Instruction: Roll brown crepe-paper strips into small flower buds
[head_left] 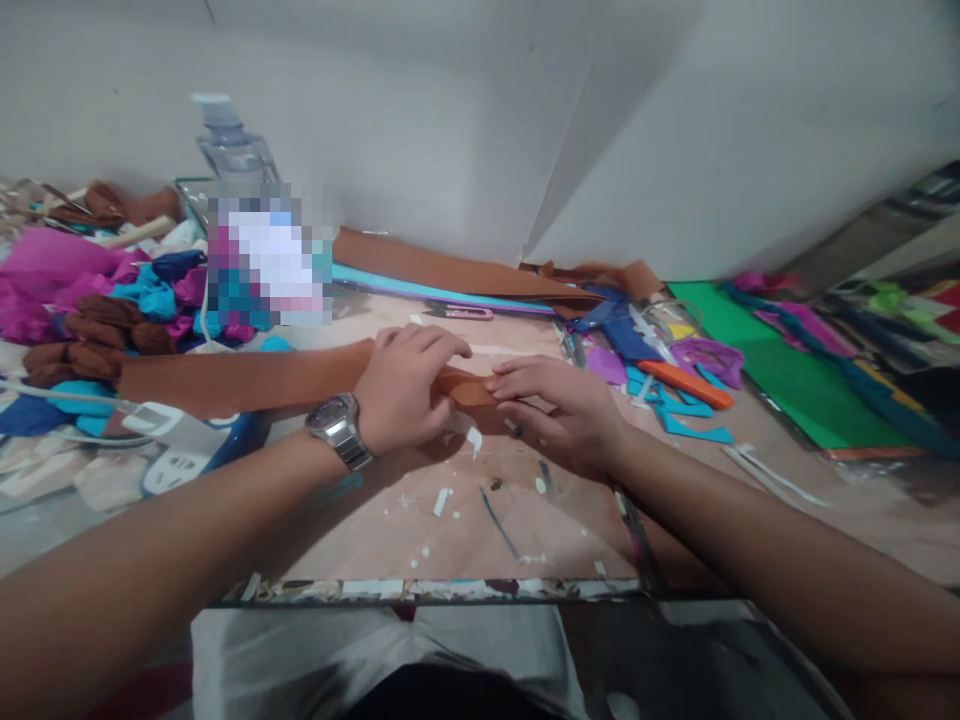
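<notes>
A long brown strip of crepe-like material [247, 382] stretches from the left of the table to between my hands. My left hand [409, 390], with a silver watch [339, 430] at the wrist, closes on the strip near its right end. The thumb presses from the near side. At that end, the fingertips of my right hand [559, 405] pinch the strip, which is folded or gathered there. Whether it is paper or cloth I cannot tell. Under my left hand, a small white scrap [472, 438] sticks out.
Blue, pink and brown rolled bundles [97, 320] and a white power strip [176, 465] lie left. Behind stand a clear bottle [232, 140] and stacked brown and blue sheets [450, 265]. A pink-handled cutter [459, 312], an orange cutter [686, 383] and green sheets [787, 370] lie around.
</notes>
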